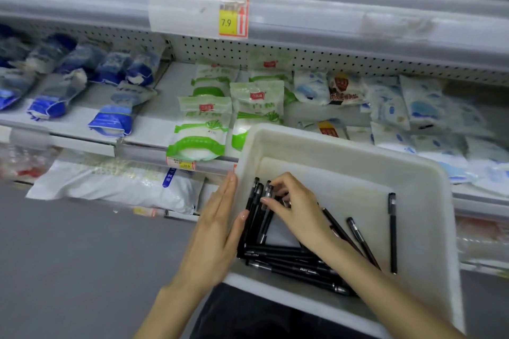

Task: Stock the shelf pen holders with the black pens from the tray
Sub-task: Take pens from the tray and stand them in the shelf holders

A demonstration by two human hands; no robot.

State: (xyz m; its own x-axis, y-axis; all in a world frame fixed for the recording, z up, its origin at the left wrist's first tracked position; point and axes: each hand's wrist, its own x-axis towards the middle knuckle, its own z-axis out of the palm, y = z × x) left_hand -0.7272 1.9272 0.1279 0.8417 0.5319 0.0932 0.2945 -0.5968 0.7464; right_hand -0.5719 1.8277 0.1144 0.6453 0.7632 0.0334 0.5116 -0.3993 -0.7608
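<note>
Though left fingers (227, 195) straight beside tray (344, 143), right fingers (278, 181) curled round black pens (254, 215).

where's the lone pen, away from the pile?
Head view: the lone pen lies near the right wall of the white tray, apart from the rest, right of two slanted pens and the right hand gripping the pen bunch.
</note>
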